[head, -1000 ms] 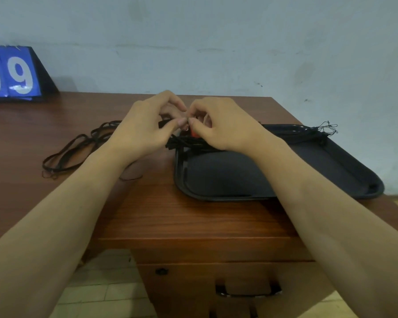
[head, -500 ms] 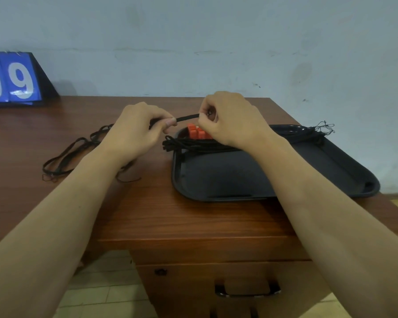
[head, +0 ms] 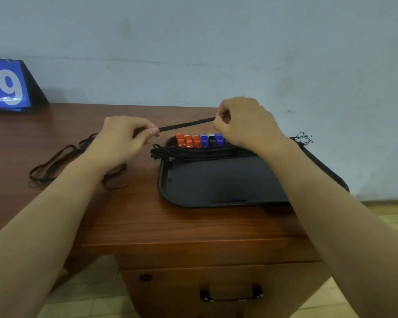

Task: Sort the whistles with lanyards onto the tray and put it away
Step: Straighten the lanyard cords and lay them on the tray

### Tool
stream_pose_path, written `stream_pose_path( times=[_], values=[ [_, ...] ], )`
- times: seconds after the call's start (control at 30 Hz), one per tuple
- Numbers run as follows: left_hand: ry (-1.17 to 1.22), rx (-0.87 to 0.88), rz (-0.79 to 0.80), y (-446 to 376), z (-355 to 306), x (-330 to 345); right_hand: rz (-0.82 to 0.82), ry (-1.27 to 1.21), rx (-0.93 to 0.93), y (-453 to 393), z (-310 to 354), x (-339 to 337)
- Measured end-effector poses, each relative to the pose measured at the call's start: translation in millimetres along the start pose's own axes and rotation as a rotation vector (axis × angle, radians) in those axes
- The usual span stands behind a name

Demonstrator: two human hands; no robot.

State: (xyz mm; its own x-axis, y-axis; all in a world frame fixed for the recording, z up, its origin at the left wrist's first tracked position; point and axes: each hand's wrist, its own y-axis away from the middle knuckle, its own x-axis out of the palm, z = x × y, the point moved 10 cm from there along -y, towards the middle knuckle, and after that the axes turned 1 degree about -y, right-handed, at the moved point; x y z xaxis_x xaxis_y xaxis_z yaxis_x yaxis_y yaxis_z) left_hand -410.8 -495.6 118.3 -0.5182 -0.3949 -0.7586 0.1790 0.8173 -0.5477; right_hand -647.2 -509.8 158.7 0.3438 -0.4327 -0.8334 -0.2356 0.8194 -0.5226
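Both hands are raised just above the far left corner of a black tray (head: 216, 187) that sits on a brown wooden desk (head: 170, 226). Between them runs a black lanyard (head: 186, 124), pulled straight and slanting up from left to right. The left hand (head: 122, 143) pinches the lower end of it between thumb and forefinger, with the other fingers curled under. The right hand (head: 246, 125) has its fingers curled into a loose fist around the upper end; what else it may hold inside the fist is hidden.

Along the far edge of the tray stands a row of whistles (head: 200, 140), touching one another: three orange ones on the left, then a blue one, a black one and another blue one, with the row going on behind the right wrist. Just in front of the row lies a bundle of black cords (head: 193, 153), stretched along the tray from its left rim, where the looped ends hang a little over the edge, toward the right. Thin knotted thread ends (head: 305, 137) stick out past the far right corner. The near part of the tray is bare.

On the desk to the left of the tray, partly under the left forearm, lies a loose heap of more black lanyards (head: 55, 164). At the far left, against the wall (head: 193, 42), stands a blue flip scoreboard (head: 9, 88) showing a white 9. Below the desktop is a drawer front with a dark handle (head: 231, 294) and a small keyhole (head: 145, 277), though that part is dim.
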Motion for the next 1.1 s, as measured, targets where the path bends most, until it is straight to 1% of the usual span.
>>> stream_pose_path(
  times=[0.1,0.2,0.53,0.63,0.83,1.0,1.1],
  values=[
    [-0.002,0.011,0.015,0.8,-2.9,2.7,0.009,0.035,0.034,10.3,-23.8,-7.8],
    [-0.021,0.002,0.020,1.0,-2.8,1.3,0.003,0.056,0.108,20.1,-53.2,-13.0],
    [0.001,-0.005,0.015,5.1,-1.5,-1.1,-0.087,0.082,0.303,47.7,-135.9,-45.1],
    [0.015,0.020,0.012,5.2,-7.0,-2.2,-0.114,0.084,0.337,51.5,-148.2,-52.1],
    [0.023,0.019,0.003,5.9,-7.9,-3.0,-0.152,0.070,0.416,62.5,-164.6,-42.6],
    [0.036,0.020,-0.003,4.9,-9.7,-4.3,-0.208,-0.022,0.505,70.2,-186.9,-40.3],
    [0.042,0.009,-0.007,4.2,-8.4,-4.9,-0.216,-0.134,0.494,68.8,-195.0,-34.3]
  ],
)
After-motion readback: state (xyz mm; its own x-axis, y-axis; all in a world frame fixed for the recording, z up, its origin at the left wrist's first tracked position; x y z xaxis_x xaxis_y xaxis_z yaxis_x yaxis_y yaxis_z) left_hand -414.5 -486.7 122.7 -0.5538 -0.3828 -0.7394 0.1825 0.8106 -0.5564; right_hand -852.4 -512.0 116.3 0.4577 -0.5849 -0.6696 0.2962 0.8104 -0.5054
